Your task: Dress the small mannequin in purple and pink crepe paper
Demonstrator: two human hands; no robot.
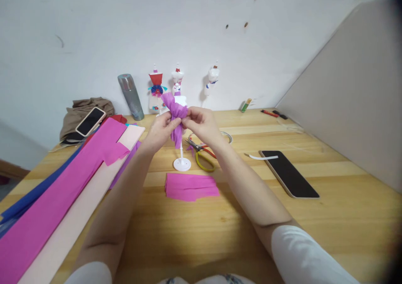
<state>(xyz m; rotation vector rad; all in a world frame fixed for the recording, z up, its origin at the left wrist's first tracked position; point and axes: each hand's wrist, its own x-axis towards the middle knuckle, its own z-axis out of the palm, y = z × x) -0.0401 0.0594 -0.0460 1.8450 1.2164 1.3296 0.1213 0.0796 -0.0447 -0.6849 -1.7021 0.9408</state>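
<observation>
Purple crepe paper [177, 113] is wrapped and gathered around a small white dress-form stand [182, 164] in the middle of the table. My left hand [161, 130] pinches the paper from the left side. On the right side, my right hand [202, 124] has its fingertips closed on the same paper near the waist of the form. Scissors with yellow and red handles [204, 162] lie just right of the stand's base. In front of the stand rests a folded pink strip of crepe paper [192, 187].
Long crepe paper sheets [59, 211] cover the left side. Behind stand a flask [131, 98] and decorated mini dress forms [156, 87]. A phone [91, 121] rests on brown cloth [75, 114]; a dark tablet-like device [290, 175] lies right, near a glue stick [246, 105].
</observation>
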